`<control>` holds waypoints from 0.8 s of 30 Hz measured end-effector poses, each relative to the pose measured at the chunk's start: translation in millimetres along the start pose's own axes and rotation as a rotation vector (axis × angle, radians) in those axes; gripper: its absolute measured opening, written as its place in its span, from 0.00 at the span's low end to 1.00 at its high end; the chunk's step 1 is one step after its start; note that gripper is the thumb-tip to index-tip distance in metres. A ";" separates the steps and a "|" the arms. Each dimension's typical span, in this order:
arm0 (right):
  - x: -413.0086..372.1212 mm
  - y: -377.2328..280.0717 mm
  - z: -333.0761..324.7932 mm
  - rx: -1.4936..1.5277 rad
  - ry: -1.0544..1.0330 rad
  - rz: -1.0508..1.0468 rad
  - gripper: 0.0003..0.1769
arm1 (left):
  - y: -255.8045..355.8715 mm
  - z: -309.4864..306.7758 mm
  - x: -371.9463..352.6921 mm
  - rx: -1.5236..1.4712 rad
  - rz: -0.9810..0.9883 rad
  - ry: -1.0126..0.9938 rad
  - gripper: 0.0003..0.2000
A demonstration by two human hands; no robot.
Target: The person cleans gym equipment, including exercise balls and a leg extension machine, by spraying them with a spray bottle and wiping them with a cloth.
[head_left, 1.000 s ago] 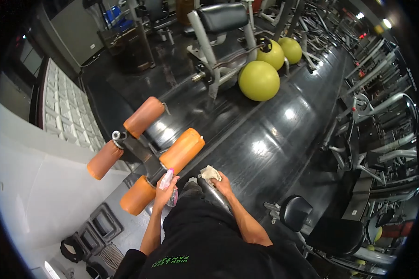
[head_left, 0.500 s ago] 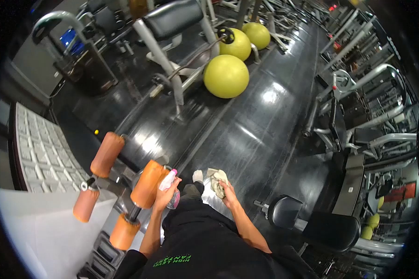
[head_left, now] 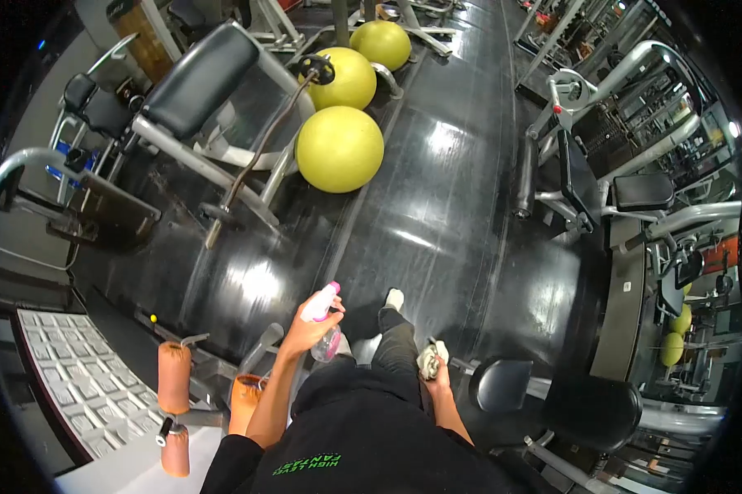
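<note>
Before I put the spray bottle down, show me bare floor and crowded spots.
Bare: the black floor between the front yellow ball and the padded machine at right; a smaller patch between the curved bar and the orange rollers. Crowded: around the bench by the balls, and right of the cloth, where black pads stand.

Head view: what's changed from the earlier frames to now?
The view swung right, so the padded rollers slid to the lower left and the yellow balls leftward in the picture. The right hand moved right and down the picture with its cloth. Nothing taken up or let go. Same as before: left hand gripping the spray bottle.
</note>
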State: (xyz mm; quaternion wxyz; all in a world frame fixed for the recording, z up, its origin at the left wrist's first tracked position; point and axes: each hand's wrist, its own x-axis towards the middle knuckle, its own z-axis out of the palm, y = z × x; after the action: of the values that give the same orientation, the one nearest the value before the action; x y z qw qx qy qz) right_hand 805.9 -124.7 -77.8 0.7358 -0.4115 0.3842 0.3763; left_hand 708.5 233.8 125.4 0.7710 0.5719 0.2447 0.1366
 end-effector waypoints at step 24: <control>226.2 -251.9 361.8 -0.289 -0.092 0.146 0.14 | 14.3 12.1 271.0 -0.065 -0.052 0.500 0.10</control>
State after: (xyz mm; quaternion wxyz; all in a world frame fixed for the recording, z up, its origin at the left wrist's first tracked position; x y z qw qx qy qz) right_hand 1212.9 157.5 -63.7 0.6566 -0.4662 0.3209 0.4985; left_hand 944.4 361.2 81.8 0.7077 0.4887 0.4381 0.2616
